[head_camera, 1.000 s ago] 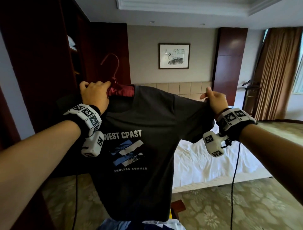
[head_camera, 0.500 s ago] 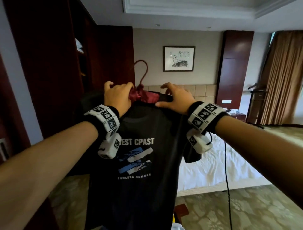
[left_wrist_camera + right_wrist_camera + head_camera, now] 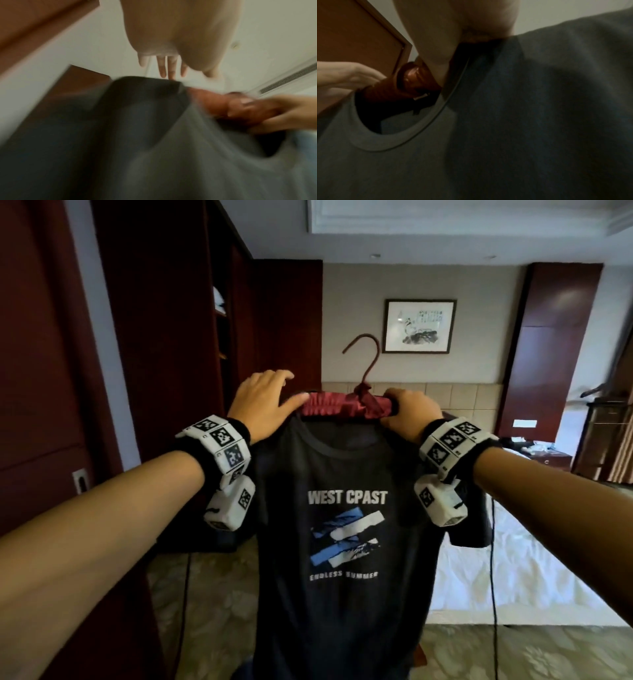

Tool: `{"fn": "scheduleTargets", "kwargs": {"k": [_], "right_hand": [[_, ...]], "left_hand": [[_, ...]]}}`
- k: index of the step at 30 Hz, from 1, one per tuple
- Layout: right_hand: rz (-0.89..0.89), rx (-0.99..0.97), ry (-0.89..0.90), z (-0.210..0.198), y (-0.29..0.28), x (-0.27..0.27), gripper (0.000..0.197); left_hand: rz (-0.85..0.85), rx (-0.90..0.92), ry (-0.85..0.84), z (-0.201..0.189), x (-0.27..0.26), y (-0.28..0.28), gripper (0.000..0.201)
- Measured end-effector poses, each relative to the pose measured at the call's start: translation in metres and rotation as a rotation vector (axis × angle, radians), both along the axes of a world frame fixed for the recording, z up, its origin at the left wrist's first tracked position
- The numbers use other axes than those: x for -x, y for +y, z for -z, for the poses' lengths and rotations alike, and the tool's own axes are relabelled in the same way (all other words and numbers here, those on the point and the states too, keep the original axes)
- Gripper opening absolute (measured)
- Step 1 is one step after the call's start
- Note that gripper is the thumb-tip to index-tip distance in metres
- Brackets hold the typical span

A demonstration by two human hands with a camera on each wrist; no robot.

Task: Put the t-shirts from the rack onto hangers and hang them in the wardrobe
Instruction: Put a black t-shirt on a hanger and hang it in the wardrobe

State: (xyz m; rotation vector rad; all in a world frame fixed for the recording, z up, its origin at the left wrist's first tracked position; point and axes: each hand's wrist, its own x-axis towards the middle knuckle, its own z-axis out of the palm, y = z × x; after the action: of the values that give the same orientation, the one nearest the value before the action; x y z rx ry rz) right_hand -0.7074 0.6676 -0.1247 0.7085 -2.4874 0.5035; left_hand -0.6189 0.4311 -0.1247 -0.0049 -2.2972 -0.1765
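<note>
A dark grey t-shirt (image 3: 342, 542) printed "WEST CPAST" hangs on a red padded hanger (image 3: 339, 407) that I hold up in front of me. My right hand (image 3: 409, 414) grips the hanger's right arm beside the hook, at the shirt's neckline (image 3: 412, 136). My left hand (image 3: 263, 402) lies with straight fingers over the shirt's left shoulder, its thumb touching the red padding. The left wrist view is blurred and shows spread fingers (image 3: 169, 67) above the dark cloth (image 3: 137, 135). In the right wrist view the hanger (image 3: 412, 82) pokes from the collar.
A dark red wardrobe (image 3: 164, 337) with open shelves stands at the left. A bed with white sheets (image 3: 513, 570) lies at the right, on patterned carpet (image 3: 212, 604). A framed picture (image 3: 419, 326) hangs on the far wall. Curtains and a dark rack (image 3: 606, 412) are at the far right.
My right hand came in from the sleeve and took hold of the hanger beside the hook. My left hand opened and slid out over the shirt's left shoulder. The shirt hangs straighter.
</note>
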Motion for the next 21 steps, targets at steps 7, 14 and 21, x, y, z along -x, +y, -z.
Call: {"fn": "scheduleTargets", "kwargs": {"k": [7, 14, 21], "right_hand": [[-0.035, 0.058, -0.015, -0.003, 0.008, 0.009, 0.027], [-0.048, -0.003, 0.047, -0.001, 0.003, 0.011, 0.039], [0.01, -0.119, 0.055, 0.0, 0.002, 0.01, 0.045]], "left_hand": [[0.228, -0.59, -0.182, 0.027, -0.015, -0.059, 0.039], [0.199, -0.47, -0.239, 0.025, -0.02, -0.074, 0.043], [0.207, -0.508, -0.02, 0.007, -0.028, -0.094, 0.02]]}}
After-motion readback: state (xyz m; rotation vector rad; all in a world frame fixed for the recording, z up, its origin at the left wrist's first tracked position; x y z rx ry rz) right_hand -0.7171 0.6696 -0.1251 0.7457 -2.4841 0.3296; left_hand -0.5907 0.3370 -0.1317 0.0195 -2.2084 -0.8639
